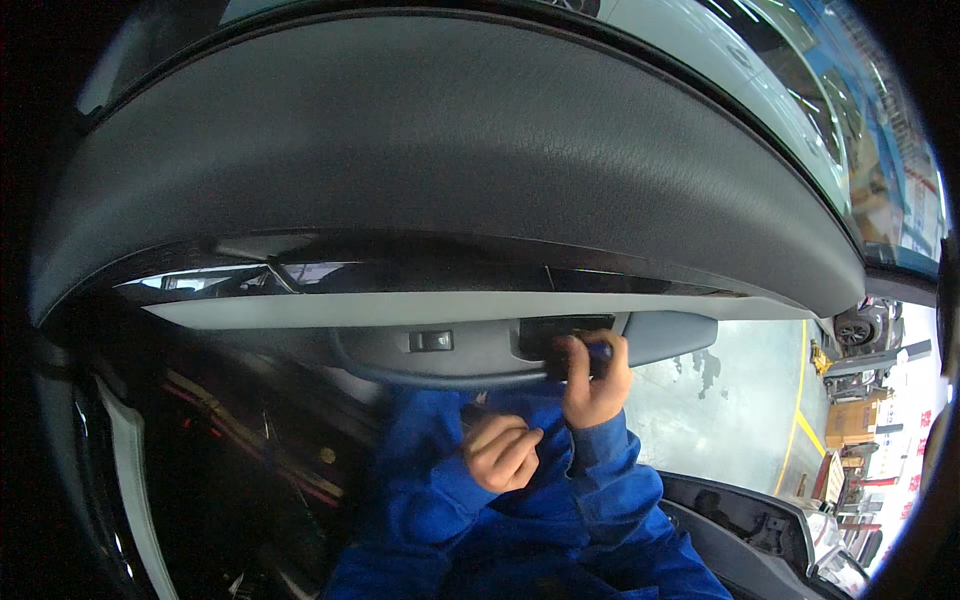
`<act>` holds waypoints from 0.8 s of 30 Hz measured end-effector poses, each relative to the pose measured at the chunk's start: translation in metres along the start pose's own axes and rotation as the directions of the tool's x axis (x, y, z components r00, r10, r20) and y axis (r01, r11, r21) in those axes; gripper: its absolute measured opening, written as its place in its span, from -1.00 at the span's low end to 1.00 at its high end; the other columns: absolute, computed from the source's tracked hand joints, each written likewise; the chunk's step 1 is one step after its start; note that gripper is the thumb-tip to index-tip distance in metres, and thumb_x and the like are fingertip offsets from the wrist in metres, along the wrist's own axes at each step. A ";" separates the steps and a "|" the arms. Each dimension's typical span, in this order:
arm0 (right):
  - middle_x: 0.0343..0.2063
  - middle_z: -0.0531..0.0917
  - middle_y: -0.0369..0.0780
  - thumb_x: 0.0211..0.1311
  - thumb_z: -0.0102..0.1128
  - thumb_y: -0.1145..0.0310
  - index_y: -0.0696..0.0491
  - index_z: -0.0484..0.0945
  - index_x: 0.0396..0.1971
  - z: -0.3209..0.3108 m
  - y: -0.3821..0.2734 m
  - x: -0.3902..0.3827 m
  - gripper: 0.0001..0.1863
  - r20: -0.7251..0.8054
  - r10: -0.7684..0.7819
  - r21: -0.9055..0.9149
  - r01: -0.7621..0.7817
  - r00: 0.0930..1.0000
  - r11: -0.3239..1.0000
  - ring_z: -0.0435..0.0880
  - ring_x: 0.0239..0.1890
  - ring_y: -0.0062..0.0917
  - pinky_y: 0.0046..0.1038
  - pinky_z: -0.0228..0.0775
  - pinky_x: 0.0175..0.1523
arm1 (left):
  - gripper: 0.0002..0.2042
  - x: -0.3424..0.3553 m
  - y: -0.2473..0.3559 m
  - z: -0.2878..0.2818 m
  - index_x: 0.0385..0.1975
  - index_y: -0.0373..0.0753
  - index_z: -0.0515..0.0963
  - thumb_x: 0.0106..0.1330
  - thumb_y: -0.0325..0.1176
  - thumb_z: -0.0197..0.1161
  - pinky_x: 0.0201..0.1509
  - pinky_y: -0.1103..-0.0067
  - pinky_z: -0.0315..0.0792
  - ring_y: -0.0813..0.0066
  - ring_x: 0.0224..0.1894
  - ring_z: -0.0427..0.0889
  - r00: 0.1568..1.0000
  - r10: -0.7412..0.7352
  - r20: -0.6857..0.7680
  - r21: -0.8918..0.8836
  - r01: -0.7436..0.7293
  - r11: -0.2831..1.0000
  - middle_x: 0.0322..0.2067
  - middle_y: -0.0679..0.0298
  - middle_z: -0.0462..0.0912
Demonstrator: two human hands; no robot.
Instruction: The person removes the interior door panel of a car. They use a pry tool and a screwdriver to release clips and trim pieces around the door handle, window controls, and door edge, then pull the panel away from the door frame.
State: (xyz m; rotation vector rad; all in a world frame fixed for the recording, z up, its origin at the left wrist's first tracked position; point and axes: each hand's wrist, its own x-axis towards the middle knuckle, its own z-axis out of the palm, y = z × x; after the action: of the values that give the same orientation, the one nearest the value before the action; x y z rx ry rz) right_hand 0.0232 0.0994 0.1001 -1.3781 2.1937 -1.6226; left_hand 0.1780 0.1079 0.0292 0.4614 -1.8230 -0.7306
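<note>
Pale workshop floor (725,400) shows on the right, crossed by a yellow line (801,430), with a cardboard box (853,422) and a parked vehicle (855,330) farther off. Across the upper part of the view curves a dark grey car door panel (450,130), its surface finely grained. Below its padded section run a glossy black trim strip (440,278) and a light grey band (450,309), and under these sits the grey armrest (385,347), which bears a small dark switch (431,341) and, to the right of it, a black recess (535,335).

The right hand (597,393) is raised to that recess, at its right part. Its thumb and forefinger are bent and stand a little apart, with a dark, bluish object (601,351) showing between them, just in front of the armrest. Blur and shadow hide the object's outline, and whether the fingers are clamped on it or only touching it cannot be told.

The left hand (502,453) is below the armrest, lower than the right one and near it. Its fingers are folded in toward the palm, closed rather than spread; whether something small lies inside the curl cannot be seen. Both wrists come out of blue sleeves (604,447).
</note>
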 end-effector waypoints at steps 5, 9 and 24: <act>-0.31 0.77 -0.06 0.30 0.34 0.54 0.18 0.49 -0.14 -0.006 0.004 -0.005 -0.78 0.038 -0.122 -0.063 0.124 0.992 0.990 0.80 -0.28 -0.34 -0.44 0.58 -0.14 | -0.80 -0.001 -0.001 0.002 -0.29 -0.39 0.67 0.05 -0.59 0.28 -0.32 0.37 0.57 0.17 -0.36 0.68 1.000 -0.014 -0.002 0.000 0.014 1.000 -0.49 0.12 0.67; -0.24 0.73 -0.04 0.31 0.28 0.57 0.18 0.50 -0.15 -0.025 -0.001 0.010 -0.82 0.011 -0.099 -0.044 0.099 0.995 0.994 0.76 -0.20 -0.32 -0.43 0.55 -0.03 | -0.77 0.001 -0.003 0.000 -0.30 -0.40 0.70 -0.01 -0.60 0.31 -0.37 0.45 0.58 0.24 -0.39 0.69 0.999 0.030 -0.016 0.015 -0.030 0.999 -0.50 0.09 0.65; -0.27 0.68 0.00 0.20 0.34 0.63 0.23 0.49 -0.06 -0.048 -0.031 0.032 -0.68 0.203 -0.162 -0.420 0.235 0.966 0.876 0.72 -0.24 -0.10 -0.26 0.57 -0.13 | -0.78 -0.009 -0.022 0.016 -0.30 -0.40 0.70 0.00 -0.65 0.32 -0.43 0.43 0.52 0.25 -0.46 0.64 0.998 -0.064 0.004 -0.017 0.064 0.998 -0.57 0.14 0.61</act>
State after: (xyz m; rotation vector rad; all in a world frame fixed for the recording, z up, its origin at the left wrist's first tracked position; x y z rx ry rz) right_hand -0.0030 0.1105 0.1591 -1.8303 2.4864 -1.0357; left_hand 0.1659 0.1012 0.0045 0.5092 -1.8104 -0.7907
